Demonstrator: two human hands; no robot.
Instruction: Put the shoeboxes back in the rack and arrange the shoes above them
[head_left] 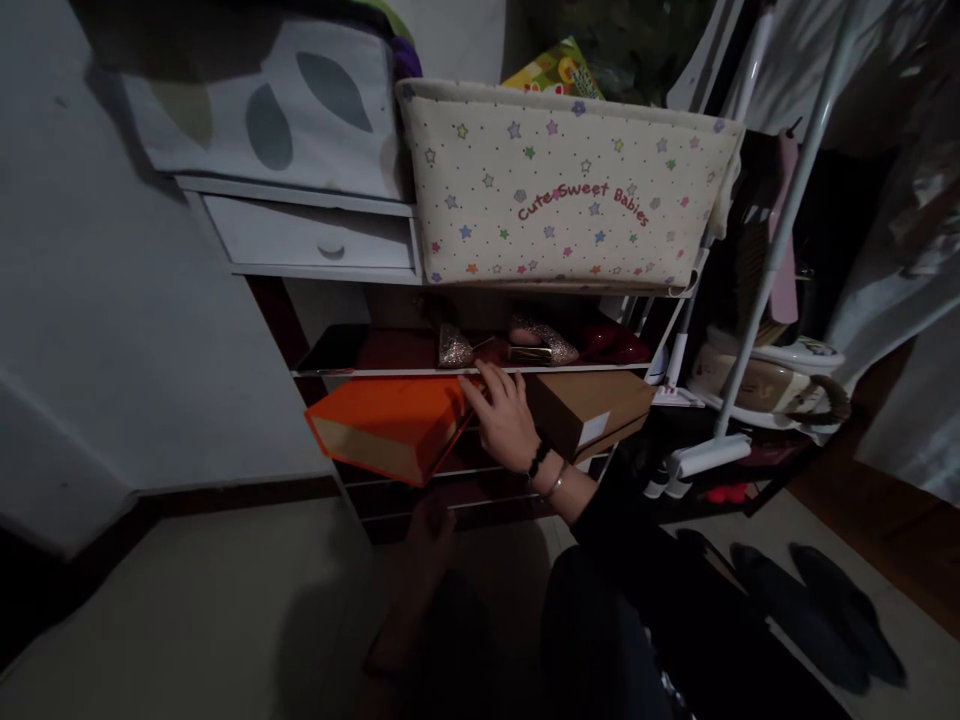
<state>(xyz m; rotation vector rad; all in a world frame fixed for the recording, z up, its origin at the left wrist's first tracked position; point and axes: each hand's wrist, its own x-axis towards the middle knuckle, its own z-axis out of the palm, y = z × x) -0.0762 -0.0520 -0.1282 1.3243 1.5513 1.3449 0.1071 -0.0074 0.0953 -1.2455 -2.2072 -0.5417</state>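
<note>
My right hand (504, 418), with a black band and a silver bangle at the wrist, reaches to the shoe rack. Its fingers are apart and hold nothing; the fingertips are at the white edge of a shelf (390, 373). Just above them stand glittery heeled shoes (455, 347). To the hand's left an orange box (382, 415) juts out of the rack at a tilt, and to its right is a brown cardboard box (592, 405). Low in the shadow, my left hand (429, 538) is below the orange box, fingers curled, with nothing visible in them.
On top of the rack sits a cream star-print fabric basket (570, 190), beside a leaf-print box (262, 100) over a white drawer (315, 235). A long-handled cleaning tool (709, 455) leans at right. Dark slippers (817, 610) lie on the floor.
</note>
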